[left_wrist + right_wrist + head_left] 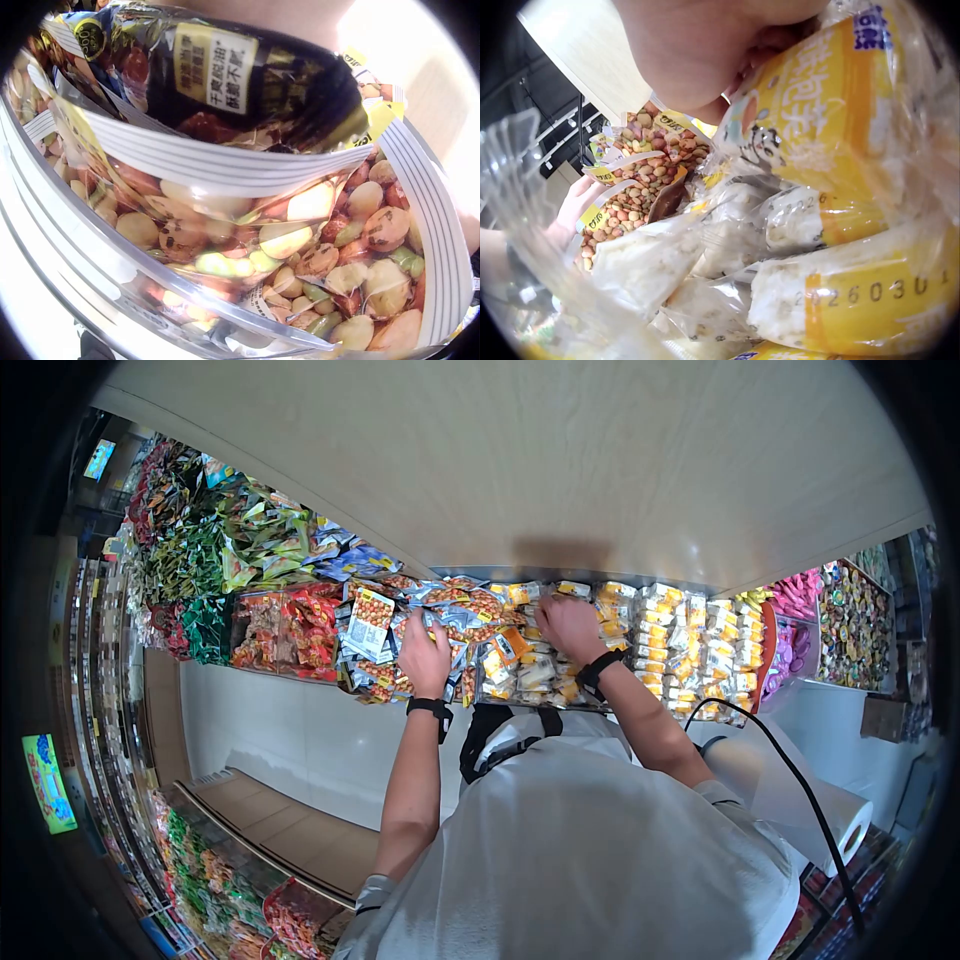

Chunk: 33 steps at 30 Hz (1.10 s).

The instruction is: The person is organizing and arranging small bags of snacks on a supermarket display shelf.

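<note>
My left hand rests among clear-fronted packs of mixed nuts and beans, fingers extended against them. In the left wrist view, striped-edged nut packs crowd close, with a dark pack back bent over below the wrist; the fingers are hidden there. Over the neighbouring section, my right hand has its fingers curled at a yellow-and-white wrapped snack. Similar snacks in clear wrappers lie below it. An orange packet lies between the hands.
A pale wooden panel rises behind the bins. Red packets and green packets fill sections at the left; pink packets stand at the right. A white roll and a black cable are at my right side.
</note>
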### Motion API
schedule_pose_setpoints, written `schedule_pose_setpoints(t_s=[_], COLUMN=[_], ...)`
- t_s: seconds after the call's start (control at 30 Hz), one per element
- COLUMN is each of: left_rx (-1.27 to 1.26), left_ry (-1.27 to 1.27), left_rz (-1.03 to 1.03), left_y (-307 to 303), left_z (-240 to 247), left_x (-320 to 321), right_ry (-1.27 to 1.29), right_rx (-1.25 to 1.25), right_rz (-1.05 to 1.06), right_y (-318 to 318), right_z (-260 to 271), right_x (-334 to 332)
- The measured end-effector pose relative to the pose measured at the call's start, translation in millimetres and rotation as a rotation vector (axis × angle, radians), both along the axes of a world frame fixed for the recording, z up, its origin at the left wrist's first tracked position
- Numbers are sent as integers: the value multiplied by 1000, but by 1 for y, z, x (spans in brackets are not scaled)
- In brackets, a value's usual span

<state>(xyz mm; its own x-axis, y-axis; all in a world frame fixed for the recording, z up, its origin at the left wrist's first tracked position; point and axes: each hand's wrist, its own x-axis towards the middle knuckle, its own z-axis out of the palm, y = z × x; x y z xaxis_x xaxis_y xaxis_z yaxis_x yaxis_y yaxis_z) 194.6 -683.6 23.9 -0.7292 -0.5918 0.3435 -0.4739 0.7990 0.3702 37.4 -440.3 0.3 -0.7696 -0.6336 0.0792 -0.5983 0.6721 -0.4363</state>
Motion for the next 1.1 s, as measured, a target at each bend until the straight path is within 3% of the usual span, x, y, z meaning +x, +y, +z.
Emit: schedule_pose_setpoints(t_s=[0.63,0.9,1.1], left_rx=[68,5,18], left_ry=[-16,8,31], left_rz=[20,12,-1], left_y=[1,-1,-1], left_z=[5,0,1], left_x=[3,3,1], right_ry=[-8,109,-2], right_rx=[13,-92,23], right_rz=[11,28,-2], right_y=[0,1,-1], right_z=[-1,-2,0], right_x=[0,1,-1])
